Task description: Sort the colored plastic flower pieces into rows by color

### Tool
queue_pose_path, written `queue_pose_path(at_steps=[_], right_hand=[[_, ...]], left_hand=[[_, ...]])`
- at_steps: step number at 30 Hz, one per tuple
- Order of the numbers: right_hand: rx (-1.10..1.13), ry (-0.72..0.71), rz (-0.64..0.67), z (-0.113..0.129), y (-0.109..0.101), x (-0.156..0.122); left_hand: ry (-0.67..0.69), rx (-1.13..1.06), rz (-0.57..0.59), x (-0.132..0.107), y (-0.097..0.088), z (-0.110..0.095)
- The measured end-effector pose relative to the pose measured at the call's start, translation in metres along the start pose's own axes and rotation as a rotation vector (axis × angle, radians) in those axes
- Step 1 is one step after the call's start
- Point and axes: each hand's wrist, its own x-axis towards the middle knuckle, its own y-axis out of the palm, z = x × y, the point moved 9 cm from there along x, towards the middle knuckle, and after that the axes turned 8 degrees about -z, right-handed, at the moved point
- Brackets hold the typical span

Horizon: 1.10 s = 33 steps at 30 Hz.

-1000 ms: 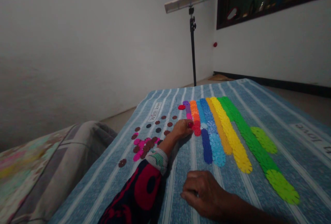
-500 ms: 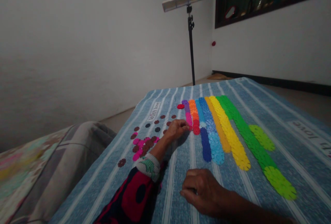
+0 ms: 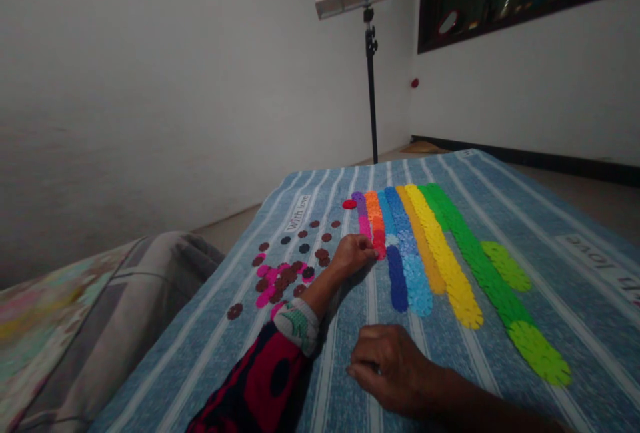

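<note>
My left hand, in a dark and red sleeve, reaches forward with thumb and fingers pinched at the near end of an orange-to-red row. A red notched disc is at its fingertips, partly covered by them. Just left of that row, a purple-and-pink row runs partly behind the hand. My right hand rests nearer on the striped cloth, curled into a loose fist; its inside is hidden. Loose brown, black and pink discs lie scattered and heaped left of my left forearm.
Overlapping rows of discs in blue, yellow and green extend to the right. A single red disc lies by the purple end. A black stand rises behind the cloth-covered surface. Grey fabric is at left.
My left hand has moved slightly right, from beside the pink row to the end of the red one. My right hand stays almost where it was.
</note>
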Motion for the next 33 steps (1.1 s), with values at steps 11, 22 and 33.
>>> queue_pose_path(at_steps=[11, 22, 33], right_hand=[[0.034, 0.021, 0.000, 0.000, -0.002, -0.003], [0.060, 0.047, 0.045, -0.006, 0.002, -0.013], [0.020, 0.013, 0.085, -0.007, 0.007, -0.021]], left_hand=[[-0.026, 0.010, -0.044, -0.017, -0.072, 0.016], [-0.195, 0.174, -0.225, -0.088, -0.191, 0.073], [-0.367, 0.425, -0.202, -0.134, -0.213, 0.110]])
